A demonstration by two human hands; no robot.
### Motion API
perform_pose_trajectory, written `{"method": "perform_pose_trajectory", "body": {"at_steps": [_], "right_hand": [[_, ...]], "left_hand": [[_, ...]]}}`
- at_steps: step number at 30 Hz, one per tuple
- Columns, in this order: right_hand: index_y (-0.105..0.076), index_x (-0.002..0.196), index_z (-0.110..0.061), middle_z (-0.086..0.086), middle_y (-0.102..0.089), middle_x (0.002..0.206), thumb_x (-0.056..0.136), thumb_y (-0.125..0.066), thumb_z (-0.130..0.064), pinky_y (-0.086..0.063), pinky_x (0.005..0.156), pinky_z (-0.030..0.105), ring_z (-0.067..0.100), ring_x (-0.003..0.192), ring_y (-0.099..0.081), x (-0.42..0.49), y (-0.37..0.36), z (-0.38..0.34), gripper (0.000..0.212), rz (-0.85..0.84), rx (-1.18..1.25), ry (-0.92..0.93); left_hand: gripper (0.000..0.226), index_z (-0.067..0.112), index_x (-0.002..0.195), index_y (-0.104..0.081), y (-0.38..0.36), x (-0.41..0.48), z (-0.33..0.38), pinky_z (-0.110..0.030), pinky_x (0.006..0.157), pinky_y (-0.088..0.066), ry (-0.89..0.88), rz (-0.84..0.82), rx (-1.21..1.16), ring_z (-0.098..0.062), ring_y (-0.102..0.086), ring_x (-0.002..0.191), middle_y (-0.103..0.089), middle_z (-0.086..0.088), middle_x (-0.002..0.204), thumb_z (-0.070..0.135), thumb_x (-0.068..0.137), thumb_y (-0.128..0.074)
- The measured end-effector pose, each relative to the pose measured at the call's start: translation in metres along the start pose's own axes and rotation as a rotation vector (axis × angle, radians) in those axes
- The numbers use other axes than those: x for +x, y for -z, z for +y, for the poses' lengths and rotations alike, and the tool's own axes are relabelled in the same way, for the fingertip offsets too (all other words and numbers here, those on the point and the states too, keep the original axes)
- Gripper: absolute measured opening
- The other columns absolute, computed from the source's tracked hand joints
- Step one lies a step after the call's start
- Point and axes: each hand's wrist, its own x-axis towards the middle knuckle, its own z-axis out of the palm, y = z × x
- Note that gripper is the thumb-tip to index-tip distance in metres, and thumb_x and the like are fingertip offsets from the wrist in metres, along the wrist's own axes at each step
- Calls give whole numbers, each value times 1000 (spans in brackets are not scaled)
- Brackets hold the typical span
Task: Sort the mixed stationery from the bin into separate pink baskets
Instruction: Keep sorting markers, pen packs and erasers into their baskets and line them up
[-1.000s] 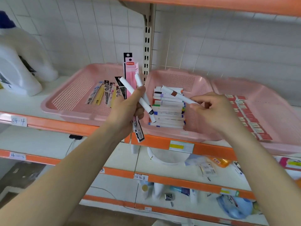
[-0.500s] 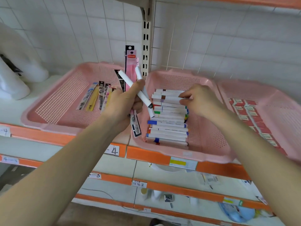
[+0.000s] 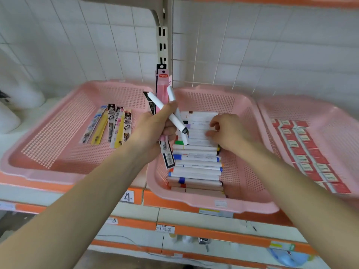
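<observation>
My left hand (image 3: 155, 131) grips a bundle upright between the left and middle baskets: two white markers (image 3: 166, 111) and some flat packets, one pink (image 3: 162, 84). My right hand (image 3: 227, 131) is down in the middle pink basket (image 3: 246, 171), fingers curled on the white markers (image 3: 196, 164) stacked there in a row; whether it pinches one I cannot tell. The left pink basket (image 3: 48, 150) holds several flat refill packets (image 3: 110, 127). The right pink basket (image 3: 330, 121) holds rows of small red and white packs (image 3: 305, 148).
The baskets sit side by side on a white shelf with an orange front edge (image 3: 174, 202), against a tiled wall. A slotted metal upright (image 3: 163, 41) rises behind the bundle. White bottles (image 3: 7, 117) stand at far left. Lower shelves carry small items.
My right hand carried a brown-tipped white marker down into the middle basket and now rests on the stack. My left hand kept its bundle. The camera moved closer and lower.
</observation>
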Motion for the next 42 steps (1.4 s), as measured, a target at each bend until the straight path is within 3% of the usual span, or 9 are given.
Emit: {"method": "perform_pose_trajectory", "body": {"at_steps": [3, 7, 15, 21, 25, 28, 34, 38, 42], "right_hand": [[-72, 100, -18, -9, -68, 93, 92, -66, -34, -39, 64, 9, 6, 81, -61, -14, 20, -18, 18, 109, 246, 10], [-73, 98, -23, -4, -75, 90, 97, -60, -24, -52, 69, 22, 7, 80, -70, -42, 48, -54, 13, -138, 771, 44], [-75, 96, -24, -2, -75, 87, 96, -61, -25, -48, 65, 21, 8, 76, -68, -49, 39, -70, 14, -225, 892, -30], [-76, 97, -16, -1, -72, 83, 95, -63, -25, -44, 62, 20, 8, 72, -61, -48, 31, -75, 16, -205, 979, -69], [-74, 91, -20, -8, -72, 77, 95, -64, -21, -46, 61, 14, -1, 64, -62, -47, 44, -72, 12, 33, 749, 41], [-73, 87, -22, -8, -70, 78, 93, -65, -23, -53, 71, 26, 11, 71, -66, -41, 48, -51, 10, 173, 375, 151], [-71, 102, -18, 0, -65, 96, 96, -58, -35, -53, 73, 42, 22, 91, -58, -25, 31, -15, 21, 19, -256, 266], [-70, 109, -21, -2, -61, 106, 97, -56, -38, -48, 72, 34, 22, 103, -58, -22, 11, -22, 26, -72, -340, 287], [-71, 106, -22, -7, -54, 94, 94, -62, -36, -44, 72, 31, 22, 98, -58, -14, -1, -23, 20, -119, -320, 290]], "left_hand": [[43, 15, 59, -47, -2, 3, 3, -26, 48, -25, 3, -26, 13, -10, -25, 38, -27, 5, 45, 21, 99, -60], [38, 13, 63, -49, -4, 8, 6, -24, 45, -27, -24, -48, 14, -9, -26, 40, -28, 3, 49, 20, 98, -61], [47, 17, 52, -50, 3, 8, 5, -26, 47, -28, -108, -91, 160, -12, -29, 41, -32, 4, 45, 22, 96, -64], [40, 12, 62, -48, 5, 5, 8, -26, 48, -28, -128, -123, 199, -13, -29, 46, -33, 3, 47, 21, 97, -63], [27, 5, 78, -54, 9, 9, 14, -26, 47, -27, -163, -78, 186, -13, -30, 44, -35, 3, 48, 22, 97, -62], [29, 9, 74, -48, 15, 14, 22, -25, 44, -29, -130, -30, 111, -10, -30, 40, -32, 8, 45, 20, 98, -61], [24, 9, 80, -49, 27, 24, 24, -24, 44, -28, -93, -42, 103, -12, -26, 43, -27, 4, 52, 21, 98, -61], [25, 8, 79, -50, 29, 24, 21, -24, 44, -27, -68, -64, 103, -12, -26, 43, -28, 4, 52, 19, 98, -61], [28, 10, 75, -49, 28, 23, 21, -25, 45, -29, -42, -77, 110, -12, -28, 43, -31, 5, 51, 20, 97, -63]]}}
